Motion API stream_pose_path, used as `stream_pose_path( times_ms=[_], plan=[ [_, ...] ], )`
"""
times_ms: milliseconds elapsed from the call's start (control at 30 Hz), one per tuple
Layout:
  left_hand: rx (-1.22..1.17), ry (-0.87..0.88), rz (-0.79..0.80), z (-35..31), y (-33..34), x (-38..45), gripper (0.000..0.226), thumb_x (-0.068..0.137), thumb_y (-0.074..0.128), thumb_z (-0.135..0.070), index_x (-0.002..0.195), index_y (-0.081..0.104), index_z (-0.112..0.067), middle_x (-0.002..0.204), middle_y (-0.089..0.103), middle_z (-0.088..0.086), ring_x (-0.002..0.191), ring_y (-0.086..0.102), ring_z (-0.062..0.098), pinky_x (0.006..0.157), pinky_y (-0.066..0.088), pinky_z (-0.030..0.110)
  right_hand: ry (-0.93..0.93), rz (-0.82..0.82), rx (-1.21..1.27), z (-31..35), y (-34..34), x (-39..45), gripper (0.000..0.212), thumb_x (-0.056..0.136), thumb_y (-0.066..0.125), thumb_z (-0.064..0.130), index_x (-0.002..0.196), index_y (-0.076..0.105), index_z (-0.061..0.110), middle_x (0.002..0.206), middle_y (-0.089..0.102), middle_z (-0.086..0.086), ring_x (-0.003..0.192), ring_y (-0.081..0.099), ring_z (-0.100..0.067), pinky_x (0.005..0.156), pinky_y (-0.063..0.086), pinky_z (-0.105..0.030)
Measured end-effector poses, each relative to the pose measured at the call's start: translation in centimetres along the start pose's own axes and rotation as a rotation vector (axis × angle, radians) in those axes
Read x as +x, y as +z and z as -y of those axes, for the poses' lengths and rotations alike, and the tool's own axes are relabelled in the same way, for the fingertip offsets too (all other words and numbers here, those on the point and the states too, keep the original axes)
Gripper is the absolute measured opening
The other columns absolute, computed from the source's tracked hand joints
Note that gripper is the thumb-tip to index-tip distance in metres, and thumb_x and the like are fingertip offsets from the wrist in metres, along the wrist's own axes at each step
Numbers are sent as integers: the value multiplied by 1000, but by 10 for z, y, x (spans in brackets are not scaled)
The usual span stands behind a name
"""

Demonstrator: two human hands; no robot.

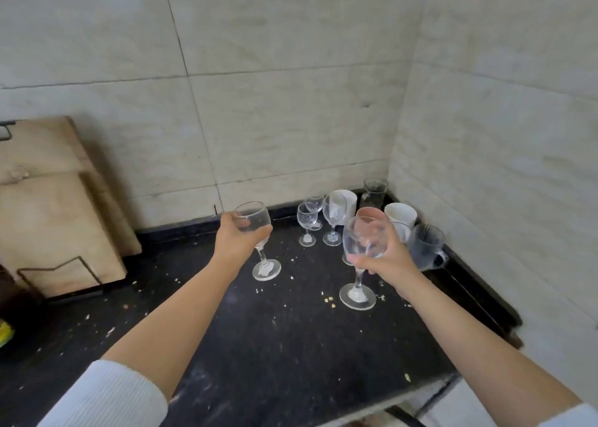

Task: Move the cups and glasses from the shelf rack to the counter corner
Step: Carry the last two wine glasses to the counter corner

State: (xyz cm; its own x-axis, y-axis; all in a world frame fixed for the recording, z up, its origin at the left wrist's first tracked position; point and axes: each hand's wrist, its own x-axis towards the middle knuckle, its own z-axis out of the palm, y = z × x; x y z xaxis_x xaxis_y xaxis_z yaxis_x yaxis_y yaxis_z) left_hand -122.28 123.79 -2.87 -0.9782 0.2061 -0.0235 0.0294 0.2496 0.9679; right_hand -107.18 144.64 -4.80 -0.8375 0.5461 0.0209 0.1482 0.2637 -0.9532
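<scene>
My left hand [238, 238] grips the bowl of a clear wine glass [262, 258], held upright over the black counter [275, 329]. My right hand [386, 256] grips a second, larger wine glass [358, 294] by its bowl, near the counter's right side. In the corner behind them stand several stemmed glasses [307, 222], a white cup [344, 201], another white cup [401, 216], a pink cup [370, 213], a tall clear glass [374, 191] and a clear mug [427, 245]. The shelf rack is out of view.
Wooden cutting boards [55, 206] lean on the wall at the left behind a wire holder [61, 269]. Crumbs dot the counter. Tiled walls [291, 102] close in the corner at back and right. The counter's front edge runs at lower right.
</scene>
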Motion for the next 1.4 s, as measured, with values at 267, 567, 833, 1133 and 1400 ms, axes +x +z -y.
stream_pose_path(
  times_ms=[267, 567, 833, 1133, 1400],
  plan=[
    [175, -73, 11, 32, 61, 108, 67, 66, 74, -7, 126, 43, -4, 121, 57, 15, 102, 59, 27, 90, 51, 40, 71, 36, -39, -49, 49, 112, 74, 61, 82, 15, 121, 39, 16, 107, 45, 3, 86, 53, -8, 77, 46, -26],
    [451, -108, 115, 73, 107, 187, 74, 67, 78, -14, 128, 38, -2, 135, 50, 14, 121, 50, 31, 90, 42, 34, 32, -26, -253, -95, 77, 163, 77, 55, 83, 17, 122, 45, 15, 111, 49, 7, 104, 53, -11, 87, 47, -27],
    [527, -81, 143, 84, 134, 246, 69, 65, 80, -11, 123, 44, 0, 129, 51, 16, 116, 52, 32, 87, 43, 35, 89, -28, -217, -113, 91, 188, 73, 55, 83, 16, 119, 47, 19, 111, 52, 11, 107, 50, -5, 93, 43, -24],
    [549, -83, 198, 88, 150, 257, 67, 68, 78, -10, 123, 43, 0, 128, 53, 17, 115, 52, 33, 87, 43, 36, 120, -17, -219, -113, 94, 194, 73, 58, 82, 14, 121, 47, 20, 111, 49, 16, 106, 45, 2, 88, 36, -13],
    [530, -87, 216, 91, 151, 255, 70, 68, 78, -10, 127, 41, 1, 131, 51, 17, 119, 50, 32, 90, 44, 37, 147, 23, -257, -109, 94, 198, 75, 60, 81, 16, 125, 43, 21, 122, 54, 8, 112, 49, -5, 95, 38, -20]
  ],
)
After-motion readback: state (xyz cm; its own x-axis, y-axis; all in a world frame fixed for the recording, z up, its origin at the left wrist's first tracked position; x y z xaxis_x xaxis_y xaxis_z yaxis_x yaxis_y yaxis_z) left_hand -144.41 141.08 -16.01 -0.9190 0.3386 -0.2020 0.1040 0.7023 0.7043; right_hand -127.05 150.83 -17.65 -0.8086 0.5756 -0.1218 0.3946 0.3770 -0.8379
